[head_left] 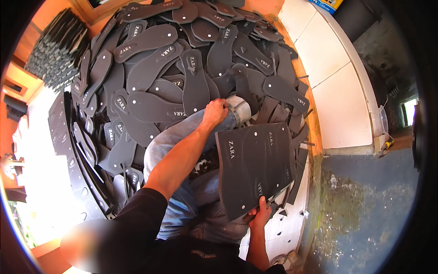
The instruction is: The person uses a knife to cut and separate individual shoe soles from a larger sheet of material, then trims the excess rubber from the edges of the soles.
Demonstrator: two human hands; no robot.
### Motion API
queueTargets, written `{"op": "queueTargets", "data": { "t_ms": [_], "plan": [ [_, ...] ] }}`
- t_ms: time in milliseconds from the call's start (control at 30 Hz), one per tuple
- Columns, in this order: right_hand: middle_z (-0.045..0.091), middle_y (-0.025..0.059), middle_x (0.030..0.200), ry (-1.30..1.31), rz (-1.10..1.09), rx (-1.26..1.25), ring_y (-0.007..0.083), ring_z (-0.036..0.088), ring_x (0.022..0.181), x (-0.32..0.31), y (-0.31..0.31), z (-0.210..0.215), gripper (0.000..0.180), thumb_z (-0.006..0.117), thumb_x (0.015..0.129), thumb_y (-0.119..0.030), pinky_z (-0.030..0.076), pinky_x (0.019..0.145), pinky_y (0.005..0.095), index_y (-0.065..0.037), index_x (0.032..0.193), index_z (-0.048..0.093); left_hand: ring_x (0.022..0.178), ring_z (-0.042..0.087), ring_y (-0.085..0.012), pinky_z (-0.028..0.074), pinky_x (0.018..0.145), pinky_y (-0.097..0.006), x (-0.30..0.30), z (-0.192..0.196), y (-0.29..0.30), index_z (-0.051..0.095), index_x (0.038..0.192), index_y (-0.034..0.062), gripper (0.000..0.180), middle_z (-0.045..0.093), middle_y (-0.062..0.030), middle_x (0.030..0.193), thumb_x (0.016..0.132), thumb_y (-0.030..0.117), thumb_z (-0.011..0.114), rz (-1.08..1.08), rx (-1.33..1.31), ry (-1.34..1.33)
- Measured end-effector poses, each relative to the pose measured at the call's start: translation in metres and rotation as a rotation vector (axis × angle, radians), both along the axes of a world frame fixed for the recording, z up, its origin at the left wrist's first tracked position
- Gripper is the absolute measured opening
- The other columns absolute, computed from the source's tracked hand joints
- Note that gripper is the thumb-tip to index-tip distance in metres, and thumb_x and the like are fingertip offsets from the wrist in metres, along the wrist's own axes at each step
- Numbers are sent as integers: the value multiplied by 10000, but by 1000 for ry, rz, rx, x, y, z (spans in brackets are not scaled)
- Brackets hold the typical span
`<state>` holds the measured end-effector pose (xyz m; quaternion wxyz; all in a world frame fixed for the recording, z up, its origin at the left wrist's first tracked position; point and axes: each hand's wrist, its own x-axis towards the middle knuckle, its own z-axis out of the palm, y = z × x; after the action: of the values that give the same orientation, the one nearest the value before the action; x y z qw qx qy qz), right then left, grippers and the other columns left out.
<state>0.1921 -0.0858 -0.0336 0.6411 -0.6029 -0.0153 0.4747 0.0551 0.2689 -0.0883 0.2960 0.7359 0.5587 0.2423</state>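
My right hand (pixel 260 213) is closed at the near edge of a dark grey foam sheet (pixel 248 171), with the thumb on its top face. The sheet is printed with sole outlines, pale lettering and small white dots, and it tilts over my lap. A dark object with a thin shiny edge shows beside the right fingers, too hidden to name. My left hand (pixel 215 113) rests with curled fingers on my jeans leg (pixel 182 132), near the rolled pale cuff (pixel 239 110). Whatever is in those fingers, if anything, is hidden. Cut foam soles (pixel 196 82) lie heaped around my leg.
A stack of dark foam pieces (pixel 59 50) stands at the far left, above larger printed sheets (pixel 68 150). Narrow offcut strips (pixel 299 173) lie to the right of the held sheet. Pale wall tiles (pixel 337 91) and a stained grey floor (pixel 360 205) border the right side.
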Motion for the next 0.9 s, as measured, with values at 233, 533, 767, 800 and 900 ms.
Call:
{"op": "queueTargets", "data": {
  "t_ms": [233,533,767,800,900],
  "plan": [
    [485,-4,549,-17,47,23,68,393,404,2,-1,-2,261,562,912,-292,329,373,225,-58,800,530,825,631,-361,503,780,-431,-5,8,-1,671,819,61,123,649,-184,847,731,107,599,-17,25,18],
    [491,4,570,11,33,67,73,396,408,2,1,-1,243,593,900,-273,336,377,232,-76,788,504,839,637,-327,501,784,-401,-89,116,32,673,844,41,139,665,-153,860,744,126,626,45,244,19],
    [504,8,580,1,65,71,74,403,407,-1,-1,2,275,597,893,-308,329,371,230,-61,800,520,842,648,-201,493,780,-320,-214,118,-42,669,929,23,189,682,-111,889,762,87,606,1,-59,32],
    [508,7,585,15,82,77,73,404,407,-2,0,1,275,601,890,-312,331,371,227,-61,808,523,852,642,-197,488,792,-318,-237,107,-59,666,962,29,210,683,-95,912,770,85,603,3,-73,36],
    [519,3,604,57,89,81,65,404,410,5,-1,0,269,605,886,-314,334,371,219,-65,817,530,856,625,-186,475,807,-305,-258,96,-113,649,1029,27,232,675,-59,931,815,101,598,54,-59,-132]
  ]
}}
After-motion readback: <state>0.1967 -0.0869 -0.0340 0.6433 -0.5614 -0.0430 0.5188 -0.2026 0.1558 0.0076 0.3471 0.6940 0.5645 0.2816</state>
